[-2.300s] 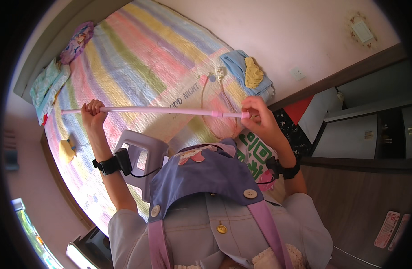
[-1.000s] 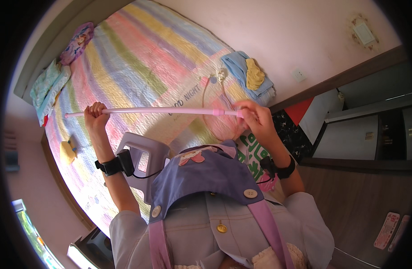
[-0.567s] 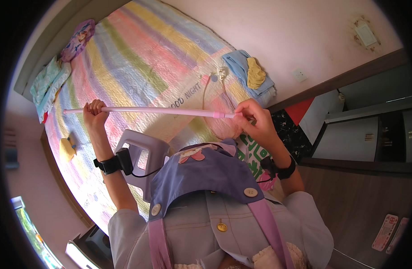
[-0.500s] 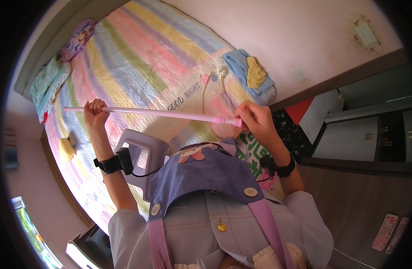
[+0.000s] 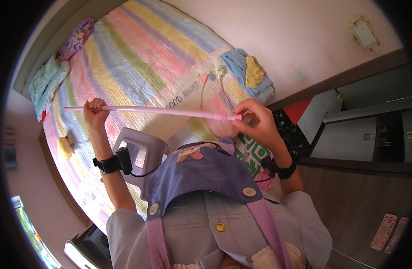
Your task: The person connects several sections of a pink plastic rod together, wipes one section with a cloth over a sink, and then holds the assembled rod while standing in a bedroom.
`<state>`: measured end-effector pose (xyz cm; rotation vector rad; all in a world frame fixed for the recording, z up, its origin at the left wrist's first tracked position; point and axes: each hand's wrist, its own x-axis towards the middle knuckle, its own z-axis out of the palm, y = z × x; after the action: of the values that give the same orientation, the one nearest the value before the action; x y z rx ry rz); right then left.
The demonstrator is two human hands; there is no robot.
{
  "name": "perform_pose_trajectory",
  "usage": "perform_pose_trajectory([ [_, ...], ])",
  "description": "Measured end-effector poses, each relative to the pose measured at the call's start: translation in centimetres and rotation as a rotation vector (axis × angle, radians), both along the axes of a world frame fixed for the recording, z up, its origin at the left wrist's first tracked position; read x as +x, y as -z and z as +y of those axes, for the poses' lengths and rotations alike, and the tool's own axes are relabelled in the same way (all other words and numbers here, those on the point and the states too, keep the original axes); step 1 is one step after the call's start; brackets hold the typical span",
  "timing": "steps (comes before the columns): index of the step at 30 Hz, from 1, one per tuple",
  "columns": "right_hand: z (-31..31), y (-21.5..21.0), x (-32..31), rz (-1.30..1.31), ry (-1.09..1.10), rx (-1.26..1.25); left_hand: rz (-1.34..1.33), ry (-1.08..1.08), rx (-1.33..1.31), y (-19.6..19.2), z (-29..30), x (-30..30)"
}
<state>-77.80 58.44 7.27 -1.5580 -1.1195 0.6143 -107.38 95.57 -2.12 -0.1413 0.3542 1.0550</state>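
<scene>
Both hands up over the striped quilt (image 5: 138,58) — left hand (image 5: 94,112) fisted round the pink rod (image 5: 147,110) near one end, right hand (image 5: 255,123) pinching the other. It looks light, stiff, smooth — best gripped near the ends.

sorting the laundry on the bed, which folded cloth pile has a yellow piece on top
The folded light-blue cloth pile at the bed's right edge, by the wall; a yellow piece lies on it. The pale green pile at the far left has none.
</scene>
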Motion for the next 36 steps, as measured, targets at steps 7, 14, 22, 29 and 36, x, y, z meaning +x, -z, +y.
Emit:
perform_pose_trajectory([
  [7, -0.2, 0.0, -1.0, 0.001, -0.06, 0.121, 0.0, 0.023, -0.014, -0.7, -0.3, 0.2],
  [14, -0.6, -0.5, -0.7, -0.002, -0.039, -0.077, -0.014, 0.015, -0.005, -0.6, -0.3, -0.4],
  [22, -0.2, 0.8, -1.1, -0.256, 0.039, 0.126, -0.019, -0.002, 0.015, -1.1, -0.6, -0.4],
  [29, -0.4, 0.8, -1.2, 0.271, -0.073, -0.276, -0.032, 0.02, 0.009, -1.4, -0.9, 0.1],
  [36, -0.4, 1.0, -0.5, -0.23, -0.041, -0.249, -0.011, 0.009, 0.016, -1.2, -1.7, 0.9],
])
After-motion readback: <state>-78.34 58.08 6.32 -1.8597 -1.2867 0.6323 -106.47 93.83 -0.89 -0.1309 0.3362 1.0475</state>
